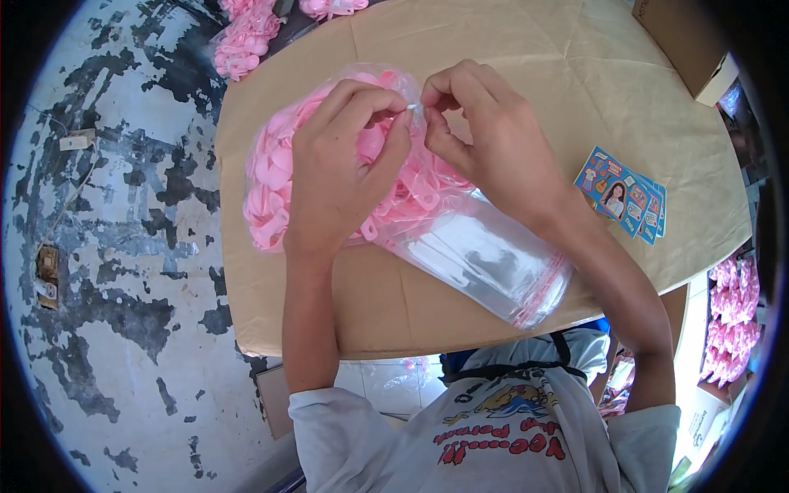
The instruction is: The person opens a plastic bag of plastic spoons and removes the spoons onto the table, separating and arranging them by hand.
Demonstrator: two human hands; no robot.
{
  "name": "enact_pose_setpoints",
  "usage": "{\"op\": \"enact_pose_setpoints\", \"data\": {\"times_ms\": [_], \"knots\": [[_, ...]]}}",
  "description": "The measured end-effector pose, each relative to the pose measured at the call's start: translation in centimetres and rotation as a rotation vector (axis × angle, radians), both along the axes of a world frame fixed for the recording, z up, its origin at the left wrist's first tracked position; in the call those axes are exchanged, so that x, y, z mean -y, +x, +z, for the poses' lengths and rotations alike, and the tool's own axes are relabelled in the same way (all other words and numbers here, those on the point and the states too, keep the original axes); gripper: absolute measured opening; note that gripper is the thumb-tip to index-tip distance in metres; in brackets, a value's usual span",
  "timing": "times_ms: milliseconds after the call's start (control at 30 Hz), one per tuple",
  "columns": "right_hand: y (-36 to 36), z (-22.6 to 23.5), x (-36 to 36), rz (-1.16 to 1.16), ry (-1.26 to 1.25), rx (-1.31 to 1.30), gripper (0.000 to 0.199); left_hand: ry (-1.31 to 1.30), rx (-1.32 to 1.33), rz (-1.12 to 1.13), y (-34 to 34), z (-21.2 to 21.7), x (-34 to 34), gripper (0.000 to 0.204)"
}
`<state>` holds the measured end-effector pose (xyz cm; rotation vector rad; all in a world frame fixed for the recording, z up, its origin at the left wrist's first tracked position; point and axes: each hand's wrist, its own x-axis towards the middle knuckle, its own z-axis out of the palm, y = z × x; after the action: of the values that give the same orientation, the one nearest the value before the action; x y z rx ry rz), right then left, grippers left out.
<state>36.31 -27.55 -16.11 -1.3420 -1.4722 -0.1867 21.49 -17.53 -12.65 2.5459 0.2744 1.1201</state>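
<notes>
Both hands are raised over a heap of pink, round-ended plastic pieces (271, 168) in a large clear bag, and their fingertips almost meet. My left hand (349, 156) is closed in a pinch, thumb against forefinger. Facing it, my right hand (485, 123) pinches too, with its fingers curled. Between the two pinches shows a small, shiny bit of clear plastic (413, 106); its full shape is hard to make out. Just below the hands, a stack of flat clear plastic bags (485, 259) lies slantwise, overlapping the heap and reaching toward the table's near edge.
A tan cloth covers the round-edged table (526, 41). Several blue printed cards (622, 195) lie fanned out at the right. A cardboard box (686, 45) stands at the far right. More pink bundles (246, 37) sit beyond the far left edge; others hang at right (733, 320).
</notes>
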Motion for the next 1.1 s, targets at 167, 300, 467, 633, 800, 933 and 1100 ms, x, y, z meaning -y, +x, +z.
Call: {"op": "enact_pose_setpoints", "data": {"times_ms": [167,300,467,633,800,933,1100], "knots": [[0.3,0.1,-0.1,-0.040,0.103,0.171,0.015,-0.043,0.009,0.039,0.2,-0.3,-0.3,0.009],[0.6,0.3,0.2,-0.079,0.029,0.176,0.016,0.066,-0.034,0.042,0.9,0.1,0.4,0.010],[0.6,0.3,0.3,-0.072,-0.087,0.172,0.020,0.123,0.018,0.056,2.1,0.0,0.6,0.010],[1.4,0.4,0.3,-0.089,-0.082,0.217,0.022,-0.035,0.036,0.107,3.4,0.4,0.6,0.010],[2.4,1.0,0.2,-0.031,-0.087,0.170,0.024,-0.348,0.015,0.110,4.2,0.7,0.1,0.010],[2.9,1.6,0.4,0.002,-0.065,0.167,0.020,-0.373,0.022,0.009,3.8,1.5,-1.2,0.012],[2.5,1.2,0.3,0.050,0.059,-0.070,0.016,-0.248,-0.155,-0.105,2.9,3.3,-1.9,0.017]]}}
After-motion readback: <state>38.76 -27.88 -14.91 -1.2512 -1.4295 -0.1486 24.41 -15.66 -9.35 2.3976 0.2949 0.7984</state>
